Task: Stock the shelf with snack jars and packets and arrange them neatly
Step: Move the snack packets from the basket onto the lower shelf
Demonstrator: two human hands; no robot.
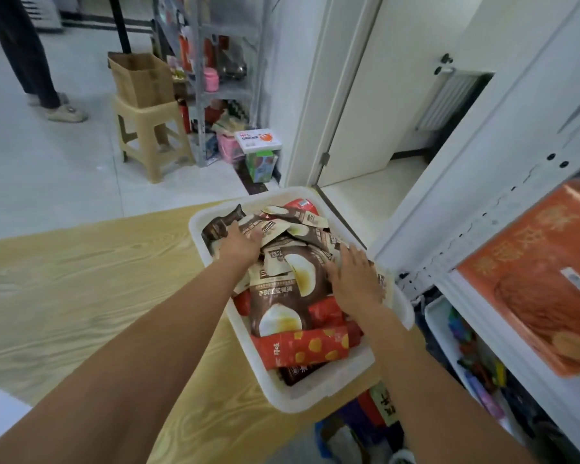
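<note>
A white plastic bin (318,395) sits on the right end of a wooden table (91,296), heaped with brown snack packets (278,296) and red packets with yellow dots (302,346). My left hand (240,241) reaches into the far part of the heap, its fingers curled among the brown packets. My right hand (355,276) lies flat with spread fingers on the packets at the bin's right side. A white metal shelf (482,229) stands to the right, with a large orange packet (543,289) on it.
Below the orange packet, a lower shelf level holds a white bin of colourful items (476,360). Further back stand a beige stool (151,135) carrying a cardboard box, a grey rack of goods (215,78), and a person's legs (37,61). A doorway opens behind the bin.
</note>
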